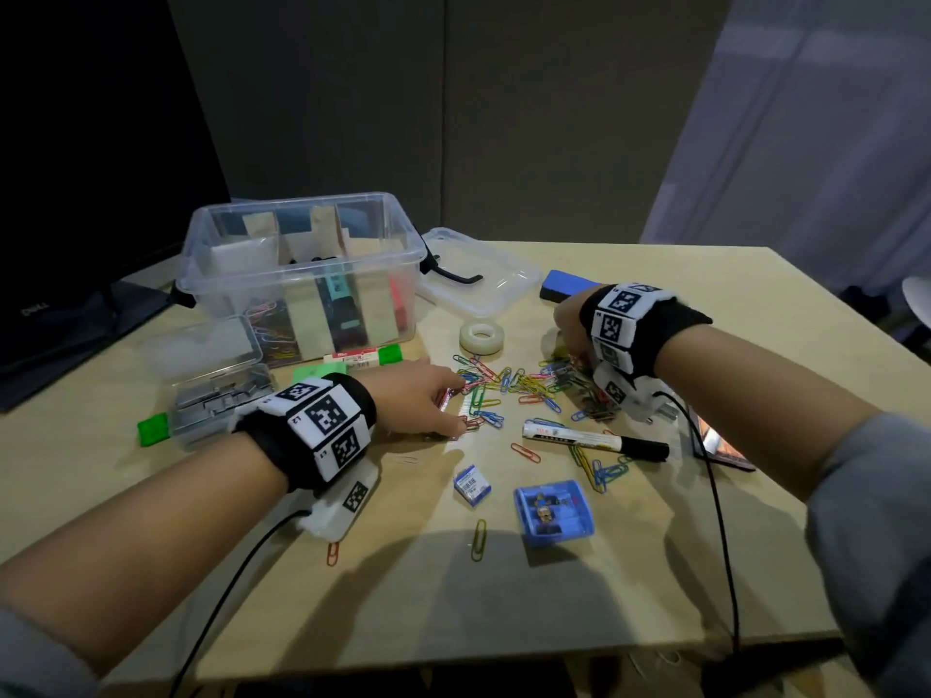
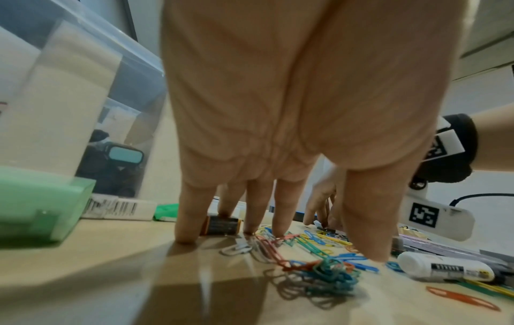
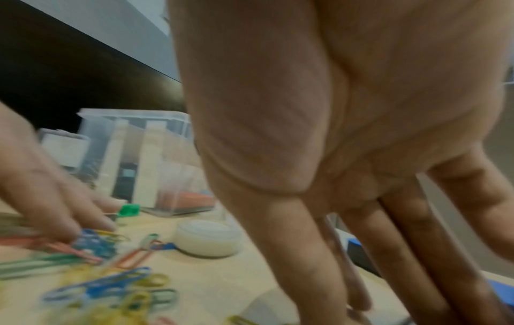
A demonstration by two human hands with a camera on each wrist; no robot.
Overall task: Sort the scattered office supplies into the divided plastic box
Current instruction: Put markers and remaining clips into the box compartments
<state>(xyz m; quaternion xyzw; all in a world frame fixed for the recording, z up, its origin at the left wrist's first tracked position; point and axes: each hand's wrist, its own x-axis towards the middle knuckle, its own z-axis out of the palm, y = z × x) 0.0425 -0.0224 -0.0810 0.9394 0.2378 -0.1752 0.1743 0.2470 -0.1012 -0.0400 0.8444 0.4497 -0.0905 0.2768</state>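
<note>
Reaching down with spread fingers [image 2: 189,220], the left hand [image 1: 420,403] and right hand [image 1: 569,324] touch opposite edges of the paper clips [image 1: 524,382] scattered on the desk [image 1: 403,586] beside the divided box [image 1: 302,264].

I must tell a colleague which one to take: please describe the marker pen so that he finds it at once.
On the wooden table, look at the near edge of the colourful paper clip pile. The marker pen lies there flat: a white barrel with a black cap, the only long pen-shaped thing among the clips.
</note>
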